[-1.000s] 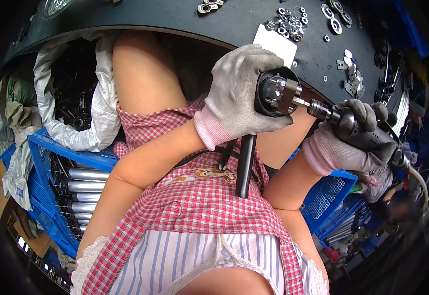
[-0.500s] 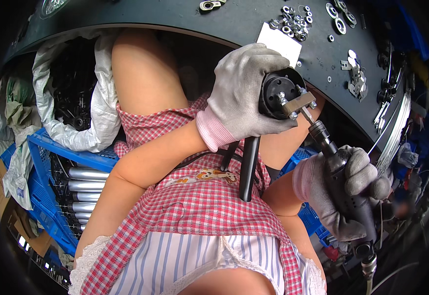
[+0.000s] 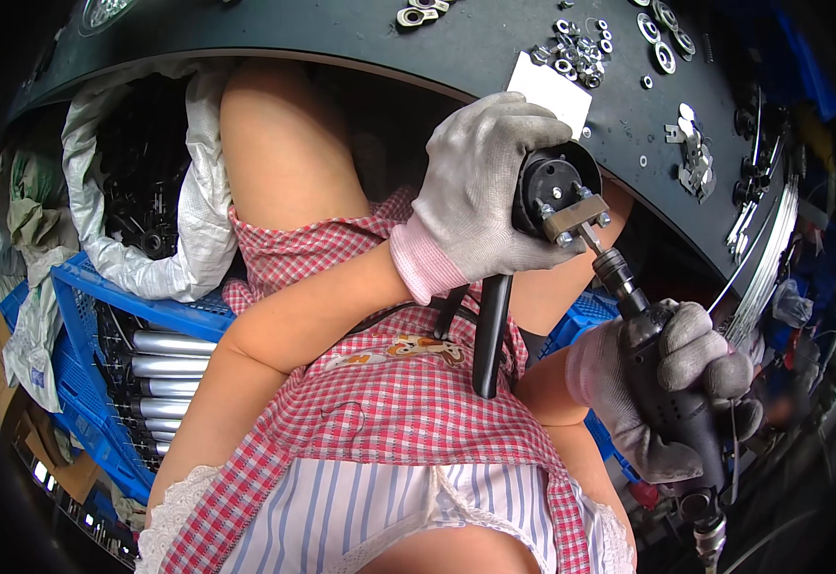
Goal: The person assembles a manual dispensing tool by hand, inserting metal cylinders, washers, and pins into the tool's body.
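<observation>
My left hand (image 3: 490,187), in a grey work glove with a pink cuff, grips a black round housing (image 3: 554,184) from its left side. Black leg-like bars (image 3: 491,335) hang below that housing. In my gloved right hand (image 3: 671,383) is a black power driver (image 3: 676,407), fingers wrapped round its body. A tan metal block (image 3: 576,219) with several pins sits on the driver's shaft, in front of the housing's drilled face. Whether the pins touch the face I cannot tell. A small screw shows near the middle of the face.
On the dark table lie loose nuts (image 3: 580,53), ring-shaped parts (image 3: 665,57), flat metal plates (image 3: 695,163) and a white paper (image 3: 550,88). Thin rods (image 3: 770,258) lie at the right edge. To the left are a white sack (image 3: 202,230) of black parts and a blue crate (image 3: 150,301) with silver tubes.
The driver and its pinned block have shifted slightly left and down across the housing's face, baring the small screw. Both hands keep their grips.
</observation>
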Available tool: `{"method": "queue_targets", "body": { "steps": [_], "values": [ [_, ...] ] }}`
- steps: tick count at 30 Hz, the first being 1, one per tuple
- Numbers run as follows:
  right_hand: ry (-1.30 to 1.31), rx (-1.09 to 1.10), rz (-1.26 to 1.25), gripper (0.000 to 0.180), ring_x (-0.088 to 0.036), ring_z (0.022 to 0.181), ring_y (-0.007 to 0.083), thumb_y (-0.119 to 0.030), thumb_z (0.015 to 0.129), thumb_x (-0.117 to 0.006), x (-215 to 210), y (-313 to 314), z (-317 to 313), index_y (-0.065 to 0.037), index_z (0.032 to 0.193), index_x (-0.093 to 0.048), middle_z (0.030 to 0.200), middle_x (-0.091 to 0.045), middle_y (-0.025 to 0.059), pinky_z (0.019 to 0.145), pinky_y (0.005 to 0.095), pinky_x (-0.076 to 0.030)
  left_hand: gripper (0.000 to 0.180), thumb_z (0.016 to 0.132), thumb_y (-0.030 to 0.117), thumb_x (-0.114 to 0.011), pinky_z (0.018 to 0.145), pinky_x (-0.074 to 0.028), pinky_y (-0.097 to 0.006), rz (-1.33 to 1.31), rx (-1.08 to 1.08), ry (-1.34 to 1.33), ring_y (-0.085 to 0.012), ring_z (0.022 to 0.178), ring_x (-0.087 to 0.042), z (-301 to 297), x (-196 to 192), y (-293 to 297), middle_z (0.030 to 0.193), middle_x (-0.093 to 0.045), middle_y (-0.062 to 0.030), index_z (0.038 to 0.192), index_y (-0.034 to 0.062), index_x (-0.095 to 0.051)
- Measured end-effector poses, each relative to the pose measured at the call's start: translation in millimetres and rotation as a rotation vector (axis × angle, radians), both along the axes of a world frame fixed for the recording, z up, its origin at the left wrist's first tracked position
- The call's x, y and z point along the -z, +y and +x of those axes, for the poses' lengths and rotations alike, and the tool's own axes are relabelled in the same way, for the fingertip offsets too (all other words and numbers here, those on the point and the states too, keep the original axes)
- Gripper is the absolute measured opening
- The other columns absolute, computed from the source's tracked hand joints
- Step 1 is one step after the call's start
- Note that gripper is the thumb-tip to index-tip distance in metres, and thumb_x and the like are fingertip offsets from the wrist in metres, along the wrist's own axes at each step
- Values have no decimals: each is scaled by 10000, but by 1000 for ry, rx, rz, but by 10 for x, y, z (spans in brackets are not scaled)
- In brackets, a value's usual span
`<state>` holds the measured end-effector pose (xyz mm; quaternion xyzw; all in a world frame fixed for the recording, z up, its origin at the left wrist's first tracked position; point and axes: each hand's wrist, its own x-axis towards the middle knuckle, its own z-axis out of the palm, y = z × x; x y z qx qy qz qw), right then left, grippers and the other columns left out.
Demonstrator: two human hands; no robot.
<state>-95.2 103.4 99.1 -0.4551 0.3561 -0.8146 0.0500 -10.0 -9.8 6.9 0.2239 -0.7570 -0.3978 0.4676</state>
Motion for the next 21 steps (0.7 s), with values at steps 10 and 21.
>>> {"method": "queue_targets", "body": {
  "steps": [10, 21],
  "values": [
    [48, -386, 326, 546, -547, 777, 223, -409, 899, -520, -306, -365, -174, -101, 1345, -455, 1092, -576, 158, 618, 334, -467, 713, 505, 284, -859, 904, -447, -453, 43, -36, -3, -357, 977, -587, 32, -65, 18, 995, -592, -124, 1080, 81, -490],
    [55, -330, 434, 440, -556, 675, 229, -309, 842, -572, -295, -651, -68, -20, 1171, -542, 871, -601, 162, 605, 362, -476, 727, 496, 349, -844, 926, -416, -448, 59, -23, 26, -303, 1038, -552, 35, 9, 52, 1025, -564, -86, 1090, 117, -496]
  ]
}}
